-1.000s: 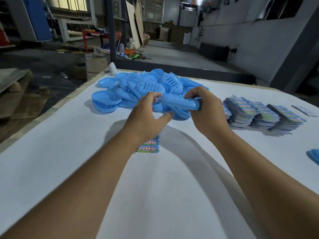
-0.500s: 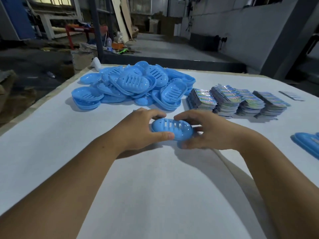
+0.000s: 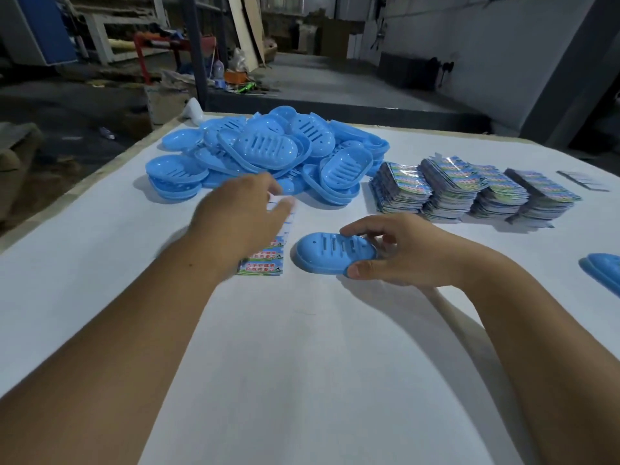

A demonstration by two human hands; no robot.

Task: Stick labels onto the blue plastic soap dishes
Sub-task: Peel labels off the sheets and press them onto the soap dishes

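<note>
Right hand [image 3: 399,250] pinches soap dish [image 3: 335,254] on surface [image 3: 302,364]; left hand [image 3: 241,216], blurred, fingers loosely spread, reaches label strip [image 3: 265,260]. Next we peel one & stick it.

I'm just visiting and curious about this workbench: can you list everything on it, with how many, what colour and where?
Soap dish: one, blue, upside down on the table, near centre.
Pile of soap dishes: many, blue, far left of centre.
Label sheet: one strip, white with green and blue print, left of the single dish.
Label stacks: four, multicoloured, far right of the pile.
More dishes: count unclear, blue, at the right edge.
Table: one, white.
Left hand: blurred, over the label sheet.
Right hand: grips the single dish by its right end.
</note>
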